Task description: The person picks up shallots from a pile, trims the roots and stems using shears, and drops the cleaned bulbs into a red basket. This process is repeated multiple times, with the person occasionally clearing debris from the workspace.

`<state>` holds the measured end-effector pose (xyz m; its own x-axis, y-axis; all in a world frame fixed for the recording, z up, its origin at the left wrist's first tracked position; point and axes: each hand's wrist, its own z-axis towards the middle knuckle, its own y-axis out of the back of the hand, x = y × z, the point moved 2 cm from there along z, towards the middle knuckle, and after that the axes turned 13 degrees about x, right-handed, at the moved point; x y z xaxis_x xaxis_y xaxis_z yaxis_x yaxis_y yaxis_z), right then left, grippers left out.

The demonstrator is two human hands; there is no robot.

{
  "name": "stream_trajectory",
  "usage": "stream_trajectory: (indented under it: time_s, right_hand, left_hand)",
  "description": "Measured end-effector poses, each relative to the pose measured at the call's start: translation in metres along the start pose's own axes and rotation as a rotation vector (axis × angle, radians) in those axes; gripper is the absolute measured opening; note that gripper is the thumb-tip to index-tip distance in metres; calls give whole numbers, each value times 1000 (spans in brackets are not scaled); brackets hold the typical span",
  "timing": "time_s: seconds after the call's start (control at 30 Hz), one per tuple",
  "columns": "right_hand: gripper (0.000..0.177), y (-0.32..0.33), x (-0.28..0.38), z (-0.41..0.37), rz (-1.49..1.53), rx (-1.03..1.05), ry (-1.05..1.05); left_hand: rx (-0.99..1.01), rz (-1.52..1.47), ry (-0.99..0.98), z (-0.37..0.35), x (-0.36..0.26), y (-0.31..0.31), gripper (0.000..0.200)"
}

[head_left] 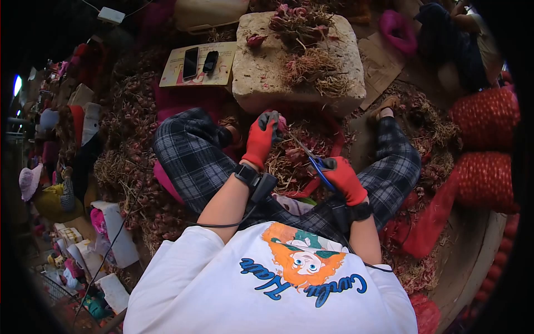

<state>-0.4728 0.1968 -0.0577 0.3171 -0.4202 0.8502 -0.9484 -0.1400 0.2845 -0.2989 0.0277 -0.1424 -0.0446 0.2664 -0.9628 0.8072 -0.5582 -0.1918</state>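
Observation:
My left hand [262, 136], in a red and grey glove, is closed around a pinkish-red onion [282, 123] that shows past its fingertips. In a matching glove, my right hand [344, 179] grips the blue handles of a pair of scissors [318, 165]. The blades point up and left toward the onion, with a small gap between them as far as I can see. Below both hands lies a heap of onion trimmings [289, 167] between my legs, partly ringed by red netting.
Ahead stands a foam block [256, 72] bearing bunches of onions with dry roots [311, 64]. A phone [190, 62] and a small black device [211, 61] lie on a board to its left. Loose onions [130, 150] cover the left floor; full red net sacks [485, 177] stand right. Other people sit nearby.

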Motion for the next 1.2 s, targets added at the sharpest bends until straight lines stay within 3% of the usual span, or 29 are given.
stream_trajectory:
  time_s: [0.33,0.43,0.5,0.63,0.8,0.9,1.03,1.1,1.17,1.2]
  right_hand:
    - [30,2,-9,1,-204,-69,59]
    - [30,-3,-15,4,-232,-135,98]
    - [30,-6,-21,8,-256,-144,85]
    - [29,-11,-23,9,-4,-21,49]
    - [28,-11,-35,11,547,202,-75]
    - [25,8,-55,17,733,19,-10]
    - [19,12,-36,16,594,-69,-20]
    - [24,-2,-15,23,315,-190,168]
    - [28,-12,0,31,105,-268,294]
    - [30,-16,6,36,40,-285,326]
  left_hand:
    - [81,-281,165,4,0,-2,24]
    - [61,-226,324,0,-11,-9,35]
    - [94,-270,285,0,2,-7,37]
    - [63,-258,349,-5,-13,-16,37]
    - [177,-196,208,2,13,-4,36]
    - [201,-172,175,0,5,-3,37]
    - [244,-136,328,-7,-7,-10,40]
    - [212,43,222,-12,0,-22,37]
    - [212,-252,416,-19,-5,-33,26]
    - [271,-89,209,-19,-1,-34,27]
